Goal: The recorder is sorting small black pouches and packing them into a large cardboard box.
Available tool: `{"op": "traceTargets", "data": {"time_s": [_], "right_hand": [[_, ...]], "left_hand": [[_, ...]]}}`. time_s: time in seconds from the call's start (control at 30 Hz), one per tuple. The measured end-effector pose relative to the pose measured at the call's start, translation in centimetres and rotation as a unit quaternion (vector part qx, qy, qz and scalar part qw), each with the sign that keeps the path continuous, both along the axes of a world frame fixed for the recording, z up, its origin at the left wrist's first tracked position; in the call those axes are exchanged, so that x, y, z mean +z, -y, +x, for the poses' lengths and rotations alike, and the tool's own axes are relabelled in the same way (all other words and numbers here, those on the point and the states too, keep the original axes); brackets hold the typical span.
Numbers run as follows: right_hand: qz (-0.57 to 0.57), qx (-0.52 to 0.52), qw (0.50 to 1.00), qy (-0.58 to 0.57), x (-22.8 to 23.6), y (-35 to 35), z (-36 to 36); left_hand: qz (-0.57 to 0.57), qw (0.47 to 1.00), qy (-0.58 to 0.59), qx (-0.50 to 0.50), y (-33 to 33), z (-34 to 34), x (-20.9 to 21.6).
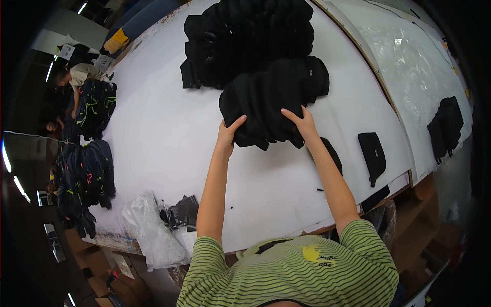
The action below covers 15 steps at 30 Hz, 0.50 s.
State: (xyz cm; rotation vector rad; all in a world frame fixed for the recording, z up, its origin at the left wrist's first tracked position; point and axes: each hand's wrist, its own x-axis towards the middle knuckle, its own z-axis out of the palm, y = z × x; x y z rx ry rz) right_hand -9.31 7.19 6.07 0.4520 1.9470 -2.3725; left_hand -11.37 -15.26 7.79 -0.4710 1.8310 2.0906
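Holds a bunch of black pouches (pixel 271 97) between left hand (pixel 231 132) and right hand (pixel 300 123), both touching; lies crosswise, mostly beyond the grip, slanting rightward away from the near edge of the tabletop (pixel 163 112), before a larger black pile (pixel 245 38).

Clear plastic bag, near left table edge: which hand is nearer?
Left. The left hand, gripping the black pouches from the left, is beyond the plastic bag and to its right; the right hand, on their other side, is farther right.
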Motion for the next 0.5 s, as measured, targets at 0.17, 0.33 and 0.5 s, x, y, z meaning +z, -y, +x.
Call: {"op": "traceTargets", "data": {"time_s": [0.17, 0.33, 0.5], "right_hand": [[-0.005, 0.037, 0.998, 0.055, 0.8, -1.3, 11.6], [0.028, 0.022, 0.998, 0.05, -5.5, -4.7, 18.6], [0.418, -0.09, 0.904, -0.025, -5.9, -8.0, 20.0]], "left_hand": [[0.064, 0.997, -0.025, 0.02, 0.0, 12.9, -1.2], [0.112, 0.99, 0.078, 0.019, -2.5, 23.2, -5.0], [0.401, 0.904, 0.14, 0.054, -1.1, 26.7, -8.4]]}}
